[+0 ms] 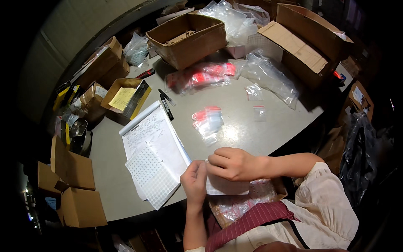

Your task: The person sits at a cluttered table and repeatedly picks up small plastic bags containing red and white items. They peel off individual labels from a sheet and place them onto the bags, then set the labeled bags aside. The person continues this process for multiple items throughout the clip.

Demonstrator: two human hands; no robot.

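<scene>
My left hand (194, 181) pinches the left edge of a pale sheet of small round stickers (226, 187) at the table's near edge. Over the top of that sheet, my right hand (230, 164) has its fingers curled closed beside my left fingertips; what they grip is hidden. Under the sheet, near my lap, sits an open box (241, 206) full of small clear bags with little parts. Another sheet of round stickers (152, 176), partly printed, lies on a notepad (145, 130) to the left. Beyond my hands are small red-topped zip bags (208, 122) in a loose pile.
Two small filled bags (259, 112) (254, 92) lie right of the pile. Farther back are a bundle of red-and-clear bags (201, 77), a large plastic bag (270, 77) and a cardboard box (187, 42). Black pens (166, 107) lie by the notepad; open cartons (82, 206) stand left.
</scene>
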